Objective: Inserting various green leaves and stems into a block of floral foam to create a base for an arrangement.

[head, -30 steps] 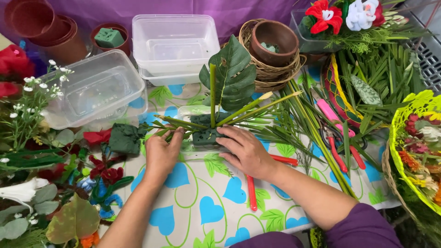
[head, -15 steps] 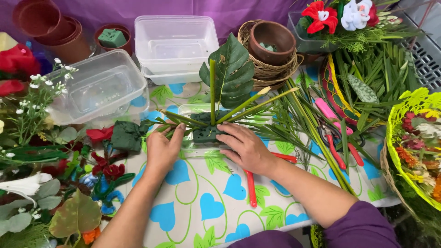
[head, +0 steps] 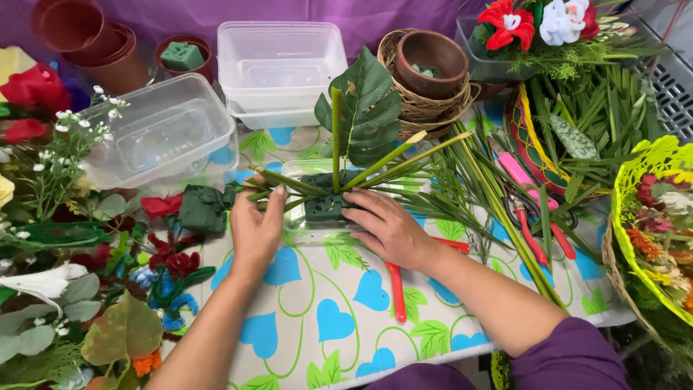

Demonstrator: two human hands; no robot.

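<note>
Foam block [head: 326, 206], stuck with green stems, sits in a clear tray [head: 303, 230] on the bench [head: 325, 303]. It is steadied as 1 second ago: left hand [head: 256, 231] flat beside it, right hand [head: 390, 227] spread over its edge, nothing gripped, little changed.

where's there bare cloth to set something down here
Bare tablecloth shows at the near edge, between the two forearms and left of the red-handled tool. It is crowded elsewhere: flowers on the left, tubs behind, leaf stalks on the right, both hands around the foam block.
</note>
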